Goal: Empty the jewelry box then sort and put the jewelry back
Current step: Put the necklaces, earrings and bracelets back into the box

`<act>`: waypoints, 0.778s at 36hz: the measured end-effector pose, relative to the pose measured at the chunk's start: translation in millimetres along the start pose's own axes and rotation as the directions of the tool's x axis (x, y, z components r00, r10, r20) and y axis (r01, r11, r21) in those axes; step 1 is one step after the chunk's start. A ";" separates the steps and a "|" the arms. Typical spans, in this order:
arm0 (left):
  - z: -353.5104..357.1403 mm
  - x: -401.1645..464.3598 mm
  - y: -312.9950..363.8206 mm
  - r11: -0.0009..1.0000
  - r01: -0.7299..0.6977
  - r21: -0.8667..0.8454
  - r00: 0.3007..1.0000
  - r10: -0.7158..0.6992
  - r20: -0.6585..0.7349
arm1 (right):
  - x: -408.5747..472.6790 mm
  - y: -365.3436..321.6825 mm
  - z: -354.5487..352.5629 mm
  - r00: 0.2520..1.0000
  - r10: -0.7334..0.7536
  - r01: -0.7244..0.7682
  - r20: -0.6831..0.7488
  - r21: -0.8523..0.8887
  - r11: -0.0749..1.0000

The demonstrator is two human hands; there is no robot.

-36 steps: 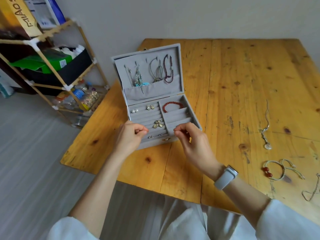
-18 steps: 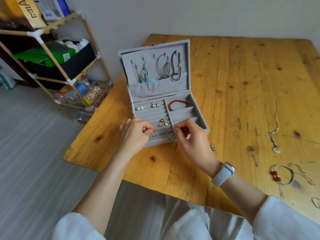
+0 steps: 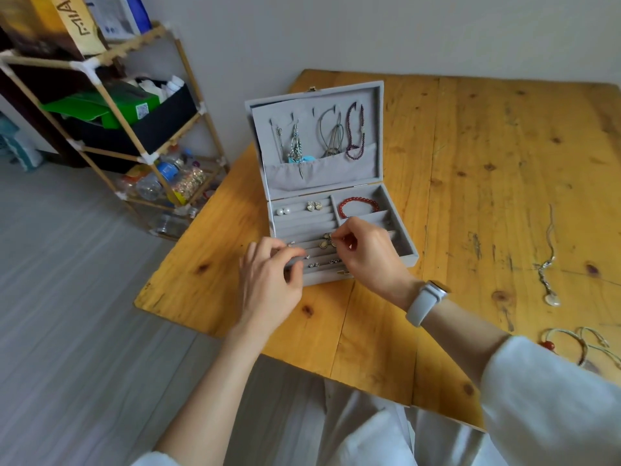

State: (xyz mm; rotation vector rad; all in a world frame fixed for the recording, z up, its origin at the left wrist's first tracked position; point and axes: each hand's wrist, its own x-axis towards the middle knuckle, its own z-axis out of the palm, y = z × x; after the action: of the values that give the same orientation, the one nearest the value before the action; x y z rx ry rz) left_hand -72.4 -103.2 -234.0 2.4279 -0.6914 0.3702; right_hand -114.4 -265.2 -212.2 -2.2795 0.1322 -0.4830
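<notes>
Wooden desk [image 3: 504, 163] carries the open jewelry box [image 3: 398, 136]; right hand [image 3: 369, 250] pinches a flower brooch [image 3: 327, 242], seemingly seating it, while left hand [image 3: 268, 277], fingers curled, presses the ring rolls [image 3: 302, 227].

1. The left hand [image 3: 270, 280] covers the near left corner of the jewelry box [image 3: 379, 136]; whether its curled fingers pinch anything cannot be told.
2. The right hand [image 3: 371, 255] hides part of the flower brooch [image 3: 326, 243] and the near right compartments; what its fingertips hold is too small to make out.
3. The small earrings [image 3: 324, 263] in the front rows are too tiny to identify.
4. The cord bracelets [image 3: 586, 344] are cut off by the right edge and partly hidden behind the white sleeve [image 3: 551, 405].
</notes>
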 end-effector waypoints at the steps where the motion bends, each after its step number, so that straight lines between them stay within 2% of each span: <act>1: 1.0 -4.4 -0.7 1.000 0.006 -0.023 0.999 -0.007 -0.032 | 2.9 0.4 1.7 1.000 -0.003 0.003 0.031 -0.018 1.000; 4: 4.3 -14.6 -1.2 0.999 0.043 -0.007 0.997 -0.043 -0.066 | 8.2 -1.5 7.0 0.991 -0.017 0.029 0.129 -0.088 0.996; 9: 10.0 -19.8 -1.9 0.989 0.120 0.084 0.993 -0.120 -0.006 | 9.1 -3.3 14.9 0.979 -0.046 0.074 0.198 -0.138 0.988; 19: 12.9 -21.3 -0.3 0.981 0.178 0.070 0.984 -0.178 -0.007 | 6.4 -3.0 23.1 0.973 -0.147 0.183 0.179 -0.204 0.962; 28: 14.2 -22.2 -1.9 0.979 0.187 0.081 0.982 -0.187 -0.010 | 6.8 1.5 21.8 0.971 -0.175 0.209 0.165 -0.217 0.953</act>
State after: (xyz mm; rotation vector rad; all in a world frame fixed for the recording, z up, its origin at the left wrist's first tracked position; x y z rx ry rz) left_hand -88.3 -101.7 -255.0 2.5437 -0.4493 0.3308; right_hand -99.7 -253.0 -224.7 -2.5643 -0.1142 -0.4181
